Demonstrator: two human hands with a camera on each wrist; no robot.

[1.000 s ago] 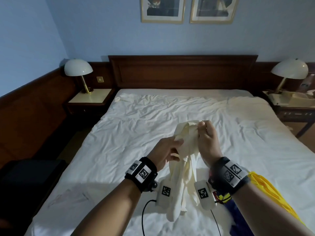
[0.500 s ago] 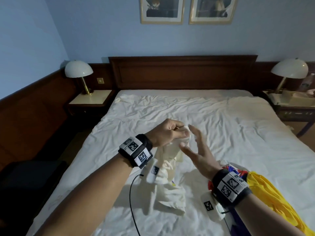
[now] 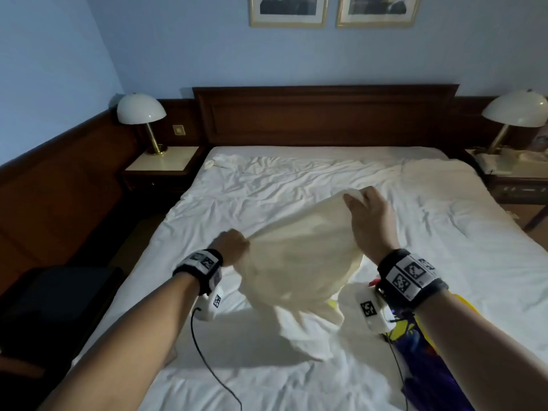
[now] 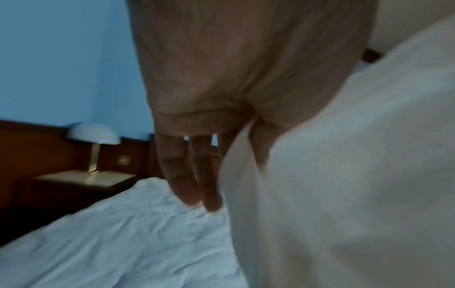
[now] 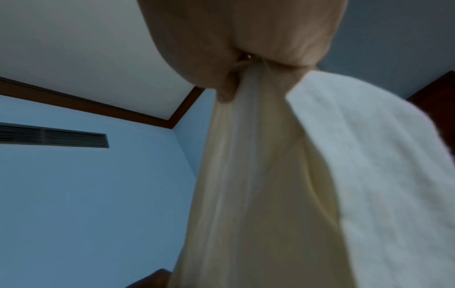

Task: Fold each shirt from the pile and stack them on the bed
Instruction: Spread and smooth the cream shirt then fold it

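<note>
The cream shirt point(image 3: 299, 262) hung spread between your two hands above the bed point(image 3: 444, 232), its lower part drooping toward the sheet while the top edge ran taut from one grip to the other. Your left hand point(image 3: 231, 243) pinched one corner of that edge: the left wrist view showed the cloth point(image 4: 344, 175) caught between thumb and forefinger, with the remaining fingers point(image 4: 182, 175) hanging loosely straight beside it. Your right hand point(image 3: 370, 221) was raised higher and farther from you than the left, and it gripped the other corner; in the right wrist view the fabric point(image 5: 258, 175) was bunched and gathered into the closed fist point(image 5: 246, 39), falling away below it in long folds. So both grips were closed on the one shirt, and the hands stood well apart.

Just below your right wrist lay more clothes point(image 3: 421, 351), a heap showing purple, yellow and a little red; how many garments it held could not be told. Beyond the grips stood the dark headboard point(image 3: 326, 114). You had two lamps in view, one lamp point(image 3: 141, 112) out past the left hand and a second lamp point(image 3: 514, 111) past the right, and two framed pictures point(image 3: 289, 10) on the wall above.
</note>
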